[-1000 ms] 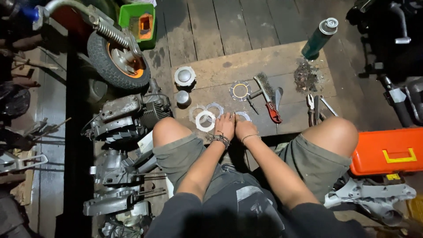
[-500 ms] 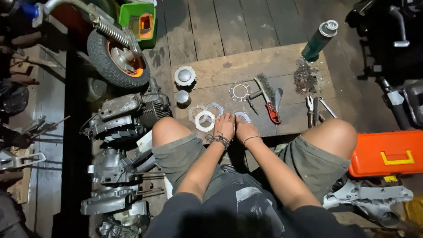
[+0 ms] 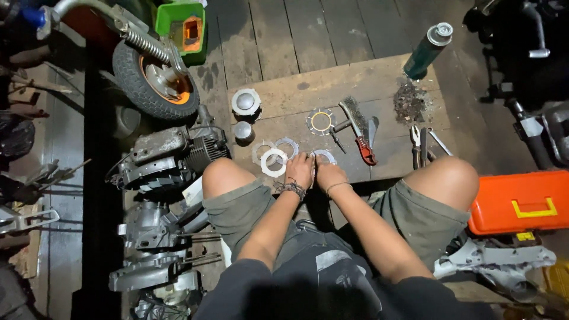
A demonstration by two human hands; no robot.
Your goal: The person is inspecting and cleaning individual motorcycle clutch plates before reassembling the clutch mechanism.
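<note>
Metal ring plates are laid out on the wooden board; one plate is pinched by left hand and right hand fingers; more remain unhandled

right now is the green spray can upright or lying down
Upright, as far as the view shows: the green spray can stands at the board's far corner, its grey cap uppermost, leaning only from camera angle.

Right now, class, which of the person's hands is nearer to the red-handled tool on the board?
The right hand. It sits just left of and below the red-handled tool, apart from it. The left hand is farther off, beyond the right hand, beside the metal rings.
</note>
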